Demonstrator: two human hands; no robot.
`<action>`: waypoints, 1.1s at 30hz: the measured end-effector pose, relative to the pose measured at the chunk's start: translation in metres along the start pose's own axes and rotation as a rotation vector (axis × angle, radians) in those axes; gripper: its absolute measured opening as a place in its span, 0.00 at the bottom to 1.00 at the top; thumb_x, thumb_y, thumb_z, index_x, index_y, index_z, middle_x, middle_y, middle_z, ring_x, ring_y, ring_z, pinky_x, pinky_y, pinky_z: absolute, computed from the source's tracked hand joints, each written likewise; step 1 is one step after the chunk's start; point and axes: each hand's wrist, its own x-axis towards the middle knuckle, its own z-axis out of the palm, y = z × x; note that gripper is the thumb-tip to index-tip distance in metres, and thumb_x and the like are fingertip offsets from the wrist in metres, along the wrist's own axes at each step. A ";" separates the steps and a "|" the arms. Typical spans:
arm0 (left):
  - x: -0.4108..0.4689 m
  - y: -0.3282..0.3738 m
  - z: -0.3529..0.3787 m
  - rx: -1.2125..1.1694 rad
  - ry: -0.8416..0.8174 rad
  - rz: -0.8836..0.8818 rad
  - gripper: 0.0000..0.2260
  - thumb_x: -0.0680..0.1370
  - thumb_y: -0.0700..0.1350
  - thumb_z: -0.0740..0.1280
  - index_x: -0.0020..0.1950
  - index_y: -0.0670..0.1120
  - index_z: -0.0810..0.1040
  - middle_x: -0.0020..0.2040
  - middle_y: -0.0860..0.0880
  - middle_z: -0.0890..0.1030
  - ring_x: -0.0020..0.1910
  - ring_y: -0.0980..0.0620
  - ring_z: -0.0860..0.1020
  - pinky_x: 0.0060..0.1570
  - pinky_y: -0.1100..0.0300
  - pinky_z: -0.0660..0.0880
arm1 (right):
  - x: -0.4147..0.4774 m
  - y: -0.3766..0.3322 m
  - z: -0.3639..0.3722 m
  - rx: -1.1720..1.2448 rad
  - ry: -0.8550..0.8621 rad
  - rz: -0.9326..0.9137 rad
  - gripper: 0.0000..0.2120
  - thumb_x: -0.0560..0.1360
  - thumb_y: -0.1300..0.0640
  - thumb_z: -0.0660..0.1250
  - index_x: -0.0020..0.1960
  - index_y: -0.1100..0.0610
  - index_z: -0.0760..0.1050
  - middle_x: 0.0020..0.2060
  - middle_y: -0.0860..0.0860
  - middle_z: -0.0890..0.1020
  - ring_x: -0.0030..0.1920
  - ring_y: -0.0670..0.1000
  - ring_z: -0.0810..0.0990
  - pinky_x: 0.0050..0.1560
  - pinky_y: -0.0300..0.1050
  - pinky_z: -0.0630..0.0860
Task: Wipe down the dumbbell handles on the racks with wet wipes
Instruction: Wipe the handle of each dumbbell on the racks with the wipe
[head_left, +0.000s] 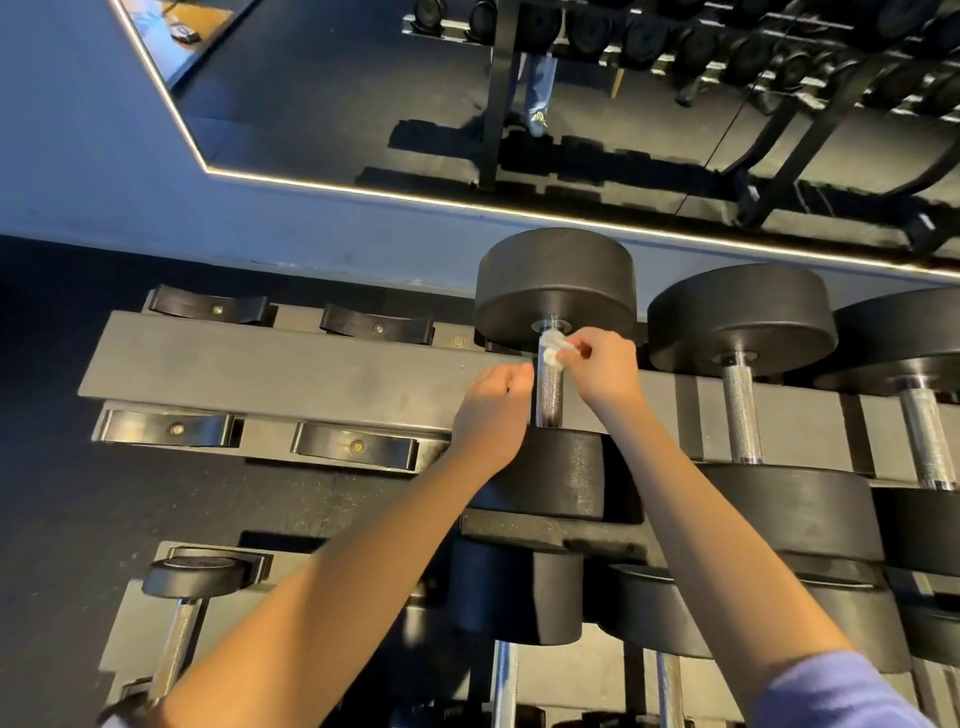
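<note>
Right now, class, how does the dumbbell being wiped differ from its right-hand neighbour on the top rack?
The wiped dumbbell has a wet wipe pinched against its handle's far end by the right hand; the neighbour dumbbell has a bare, untouched handle. The wiped dumbbell ends the row, beside empty saddles; the neighbour dumbbell sits between two others. Both have black heads and knurled chrome handles.

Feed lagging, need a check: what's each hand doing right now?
Left hand: fingers curled beside the dumbbell handle; grip cannot be told.
Right hand: pinches the wet wipe against that handle.
</note>
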 end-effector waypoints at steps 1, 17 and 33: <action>0.000 0.000 0.000 0.010 -0.005 -0.001 0.15 0.83 0.52 0.51 0.51 0.48 0.74 0.50 0.49 0.75 0.53 0.52 0.72 0.51 0.57 0.64 | 0.002 -0.001 0.000 0.016 0.025 0.004 0.07 0.76 0.62 0.64 0.49 0.60 0.80 0.40 0.51 0.79 0.41 0.48 0.74 0.40 0.39 0.64; -0.003 0.001 -0.002 0.078 -0.005 0.063 0.16 0.83 0.50 0.52 0.59 0.43 0.75 0.54 0.46 0.76 0.55 0.49 0.73 0.52 0.57 0.67 | -0.007 0.007 -0.001 -0.056 -0.149 0.004 0.02 0.73 0.61 0.70 0.42 0.57 0.78 0.38 0.51 0.77 0.41 0.49 0.74 0.35 0.37 0.65; 0.001 -0.006 0.004 -0.048 0.073 0.012 0.12 0.82 0.52 0.53 0.50 0.51 0.75 0.48 0.51 0.75 0.50 0.55 0.73 0.48 0.59 0.66 | 0.003 0.002 -0.002 0.077 -0.012 0.004 0.04 0.70 0.63 0.69 0.44 0.59 0.81 0.31 0.47 0.75 0.36 0.47 0.72 0.31 0.30 0.64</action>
